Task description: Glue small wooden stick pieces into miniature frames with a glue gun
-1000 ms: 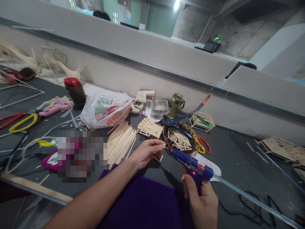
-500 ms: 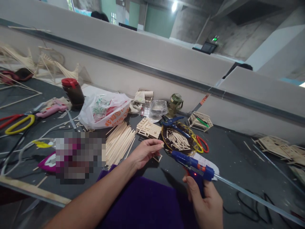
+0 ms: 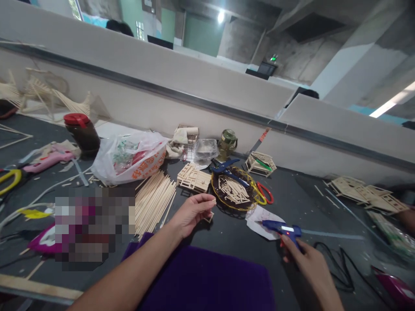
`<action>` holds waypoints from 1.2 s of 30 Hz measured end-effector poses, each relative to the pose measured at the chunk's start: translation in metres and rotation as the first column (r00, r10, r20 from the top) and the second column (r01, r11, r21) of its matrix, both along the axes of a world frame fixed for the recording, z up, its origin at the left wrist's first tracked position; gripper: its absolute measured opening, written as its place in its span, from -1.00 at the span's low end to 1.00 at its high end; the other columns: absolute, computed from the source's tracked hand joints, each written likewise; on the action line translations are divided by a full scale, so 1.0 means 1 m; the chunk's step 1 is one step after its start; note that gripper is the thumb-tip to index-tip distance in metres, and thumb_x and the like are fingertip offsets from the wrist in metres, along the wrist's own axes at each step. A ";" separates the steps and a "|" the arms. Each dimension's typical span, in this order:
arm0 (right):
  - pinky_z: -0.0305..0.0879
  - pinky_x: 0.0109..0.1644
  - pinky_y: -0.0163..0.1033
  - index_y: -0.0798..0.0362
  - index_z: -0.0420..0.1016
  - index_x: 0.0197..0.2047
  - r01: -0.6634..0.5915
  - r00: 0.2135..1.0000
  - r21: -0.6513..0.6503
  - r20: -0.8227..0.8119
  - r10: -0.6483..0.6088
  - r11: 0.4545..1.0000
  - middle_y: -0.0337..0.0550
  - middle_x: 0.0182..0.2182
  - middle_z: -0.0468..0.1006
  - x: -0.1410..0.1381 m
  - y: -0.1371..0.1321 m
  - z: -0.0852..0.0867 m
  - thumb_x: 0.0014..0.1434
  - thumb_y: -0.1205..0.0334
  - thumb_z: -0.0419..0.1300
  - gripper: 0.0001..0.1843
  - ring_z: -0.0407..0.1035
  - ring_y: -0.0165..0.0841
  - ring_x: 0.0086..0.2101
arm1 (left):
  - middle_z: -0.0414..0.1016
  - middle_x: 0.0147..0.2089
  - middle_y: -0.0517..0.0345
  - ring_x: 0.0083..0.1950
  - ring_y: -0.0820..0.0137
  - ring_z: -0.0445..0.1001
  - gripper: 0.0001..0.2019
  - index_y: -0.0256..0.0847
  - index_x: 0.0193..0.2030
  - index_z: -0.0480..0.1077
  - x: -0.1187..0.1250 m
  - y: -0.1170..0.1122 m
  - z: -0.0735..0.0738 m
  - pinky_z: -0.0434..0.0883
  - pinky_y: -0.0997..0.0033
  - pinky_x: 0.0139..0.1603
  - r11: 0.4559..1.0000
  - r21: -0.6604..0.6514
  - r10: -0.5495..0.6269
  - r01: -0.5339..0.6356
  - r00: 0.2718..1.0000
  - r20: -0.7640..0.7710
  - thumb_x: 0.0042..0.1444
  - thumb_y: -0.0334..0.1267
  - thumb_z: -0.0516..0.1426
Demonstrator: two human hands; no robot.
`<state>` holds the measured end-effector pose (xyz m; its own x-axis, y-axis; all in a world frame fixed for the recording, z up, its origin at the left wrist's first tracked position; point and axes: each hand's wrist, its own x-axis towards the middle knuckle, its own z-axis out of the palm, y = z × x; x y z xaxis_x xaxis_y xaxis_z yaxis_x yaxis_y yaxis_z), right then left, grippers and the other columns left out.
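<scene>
My left hand (image 3: 193, 212) is pinched at the fingertips around a small piece of wooden stick (image 3: 214, 201); only its pale end shows. Below those fingers, part of a small stick frame (image 3: 209, 217) lies on the table. My right hand (image 3: 303, 257) grips a blue hot glue gun (image 3: 281, 227) by its handle, with a red light lit on its body. A long clear glue stick (image 3: 330, 234) juts from its back. The gun's nozzle is over a sheet of white paper (image 3: 262, 221), beside a round basket (image 3: 216, 199) of short cut sticks (image 3: 234, 190).
Long wooden sticks (image 3: 155, 203) lie left of my left hand. Blue cutters (image 3: 231, 166) rest on the basket, red-handled scissors (image 3: 265, 193) beside it. Stick models (image 3: 193, 178), a plastic bag (image 3: 129, 157) and a bottle (image 3: 81, 134) stand behind. A black cord (image 3: 345, 272) loops at right.
My right hand has carried the glue gun right and away from my left fingers, down to the paper. My left hand keeps its pinch. The view has shifted to the right.
</scene>
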<state>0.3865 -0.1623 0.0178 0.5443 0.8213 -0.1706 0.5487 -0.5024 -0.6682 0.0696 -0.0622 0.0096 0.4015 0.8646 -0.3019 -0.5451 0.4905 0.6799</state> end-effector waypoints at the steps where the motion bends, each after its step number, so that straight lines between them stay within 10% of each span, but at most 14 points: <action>1: 0.26 -0.50 -0.17 0.06 0.55 -0.48 -0.021 0.994 -0.046 0.108 0.026 0.999 -0.02 -0.61 0.53 0.002 0.002 -0.005 -0.03 -0.30 0.15 -0.46 0.46 -0.12 -0.53 | 0.46 -0.43 0.23 -0.50 0.61 0.39 -0.70 -0.29 -0.29 0.52 0.000 0.000 -0.001 0.41 0.53 -0.37 1.000 -0.001 0.004 -0.004 1.000 -0.006 -0.22 -0.29 0.41; 6: 0.23 -0.37 -0.08 0.01 0.56 -0.42 -0.001 0.837 -0.210 0.536 0.116 0.978 0.12 -0.44 0.58 -0.006 0.003 -0.008 0.14 -0.23 -0.04 -0.45 0.47 -0.04 -0.39 | 0.47 -0.43 0.24 -0.49 0.60 0.40 -0.71 -0.27 -0.27 0.52 -0.002 0.003 -0.005 0.43 0.53 -0.35 1.000 0.012 0.017 -0.017 0.999 -0.032 -0.19 -0.30 0.40; 9: 0.21 -0.33 -0.11 0.02 0.55 -0.30 -0.084 0.731 -0.066 0.674 0.107 0.994 0.10 -0.35 0.56 -0.031 0.016 0.009 0.20 -0.12 -0.05 -0.52 0.44 -0.07 -0.32 | 0.47 -0.45 0.24 -0.51 0.59 0.40 -0.71 -0.26 -0.28 0.53 -0.002 0.004 -0.006 0.43 0.52 -0.35 1.000 -0.003 0.030 -0.030 0.999 -0.041 -0.20 -0.31 0.40; 14: 0.22 -0.18 -0.26 0.01 0.54 -0.26 -0.551 0.746 0.056 0.481 0.461 0.833 -0.10 -0.24 0.58 -0.097 0.089 0.029 0.24 0.10 -0.02 -0.67 0.43 -0.27 -0.25 | 0.50 -0.41 0.20 -0.50 0.58 0.42 -0.71 -0.26 -0.29 0.53 -0.002 0.005 -0.004 0.43 0.53 -0.37 0.999 -0.013 0.031 -0.032 0.998 -0.047 -0.22 -0.32 0.40; 21: 0.15 -0.23 -0.32 -0.02 0.61 -0.28 -0.634 0.575 -0.223 0.505 0.644 0.741 -0.10 -0.24 0.62 -0.152 0.168 0.021 0.14 0.26 0.12 -0.78 0.45 -0.28 -0.19 | 0.50 -0.42 0.21 -0.52 0.59 0.42 -0.69 -0.28 -0.29 0.52 -0.006 0.007 -0.005 0.42 0.56 -0.42 0.997 -0.020 0.069 -0.069 0.997 -0.018 -0.23 -0.33 0.41; 30: 0.16 -0.25 -0.28 0.06 0.60 -0.37 -0.614 0.576 -0.235 0.520 0.631 0.754 0.02 -0.31 0.62 -0.150 0.175 0.014 0.13 0.29 0.11 -0.79 0.46 -0.24 -0.25 | 0.51 -0.41 0.19 -0.52 0.58 0.42 -0.69 -0.27 -0.29 0.52 -0.006 0.009 -0.005 0.43 0.54 -0.42 0.998 -0.026 0.064 -0.065 0.998 -0.012 -0.24 -0.32 0.41; 36: 0.21 -0.25 -0.34 0.05 0.55 -0.29 -0.649 0.692 0.021 0.434 0.578 0.761 -0.14 -0.31 0.59 -0.147 0.134 0.027 0.21 0.19 0.04 -0.74 0.42 -0.36 -0.32 | 0.51 -0.40 0.19 -0.51 0.58 0.40 -0.70 -0.26 -0.29 0.52 -0.007 0.007 -0.003 0.42 0.54 -0.39 0.998 0.010 0.064 -0.064 0.998 -0.023 -0.22 -0.29 0.41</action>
